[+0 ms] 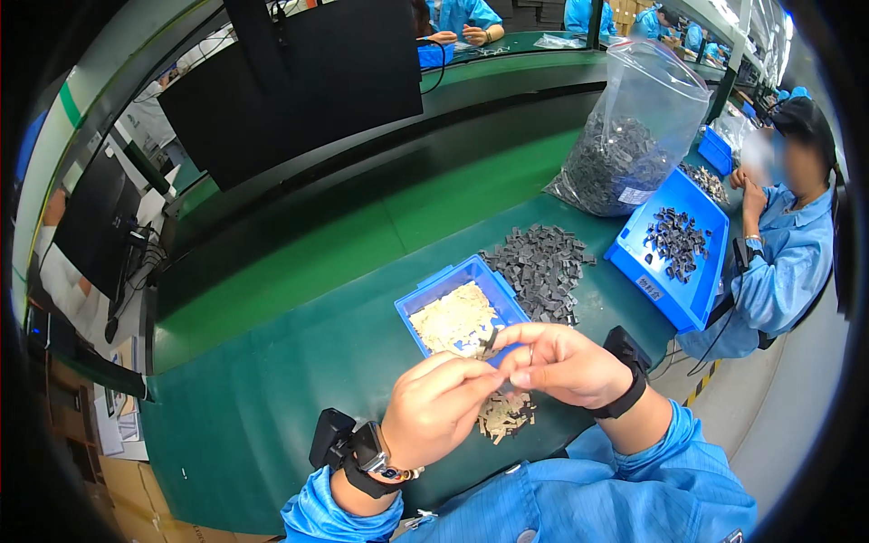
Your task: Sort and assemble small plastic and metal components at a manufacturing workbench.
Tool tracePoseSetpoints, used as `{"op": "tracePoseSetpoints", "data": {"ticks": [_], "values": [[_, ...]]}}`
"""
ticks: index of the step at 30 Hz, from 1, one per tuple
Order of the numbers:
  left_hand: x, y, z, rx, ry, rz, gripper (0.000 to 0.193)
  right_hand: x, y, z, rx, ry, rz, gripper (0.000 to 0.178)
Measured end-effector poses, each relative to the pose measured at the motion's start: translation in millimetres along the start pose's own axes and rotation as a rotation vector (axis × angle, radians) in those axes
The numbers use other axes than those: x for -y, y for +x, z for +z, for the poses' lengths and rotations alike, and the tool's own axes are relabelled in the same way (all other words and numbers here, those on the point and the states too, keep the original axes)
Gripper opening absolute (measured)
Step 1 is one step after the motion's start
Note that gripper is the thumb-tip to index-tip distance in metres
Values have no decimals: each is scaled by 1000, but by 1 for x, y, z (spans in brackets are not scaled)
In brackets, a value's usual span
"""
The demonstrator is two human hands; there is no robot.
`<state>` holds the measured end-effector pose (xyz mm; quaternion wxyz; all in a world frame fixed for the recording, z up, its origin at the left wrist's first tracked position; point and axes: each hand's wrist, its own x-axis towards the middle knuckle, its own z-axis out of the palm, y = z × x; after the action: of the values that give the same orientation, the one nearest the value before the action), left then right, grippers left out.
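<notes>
My left hand (437,403) and my right hand (566,366) meet fingertip to fingertip above the green table. The fingers of the left hand are pinched together, and what they hold is too small or hidden to make out. At the fingers of my right hand a small black piece (490,341) sticks out. Just beyond the hands stands a small blue bin (418,297) with pale, flat little pieces (453,317) in it. More pale strips (503,418) lie loose on the table below my fingers, partly covered by them.
A pile of small black pieces (543,267) lies right of the bin. Behind it stands a clear bag (625,136) of dark pieces. A larger blue tray (692,303) holds black parts beside a seated co-worker (787,235). A dark monitor (299,90) hangs over the table's far side.
</notes>
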<state>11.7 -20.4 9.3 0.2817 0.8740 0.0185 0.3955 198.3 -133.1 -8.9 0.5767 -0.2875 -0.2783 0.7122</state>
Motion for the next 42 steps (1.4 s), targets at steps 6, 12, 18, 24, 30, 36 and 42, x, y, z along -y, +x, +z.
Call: {"op": "tracePoseSetpoints", "data": {"ticks": [6, 12, 18, 24, 30, 36, 42], "values": [[5, -1, -1, -93, 107, -62, 19, 5, 0, 20, -262, -355, -142, 5], [7, 0, -1, -89, 120, -79, 17, -2, 6, 20, -297, -448, -204, 8], [7, -1, 3, -64, 124, -106, 16, -4, 8, 18, -352, -671, -270, 9], [7, -2, 4, -56, 130, -112, 17, 5, 5, 21, -340, -729, -146, 4], [4, -3, 3, -56, 129, -110, 17, 3, 5, 22, -354, -735, -131, 3], [5, -2, 3, -54, 137, -116, 17, 2, 8, 19, -334, -711, -145, 3], [1, 1, 2, -58, 94, -118, 16, 9, 5, 20, -333, -451, -44, 1]]}}
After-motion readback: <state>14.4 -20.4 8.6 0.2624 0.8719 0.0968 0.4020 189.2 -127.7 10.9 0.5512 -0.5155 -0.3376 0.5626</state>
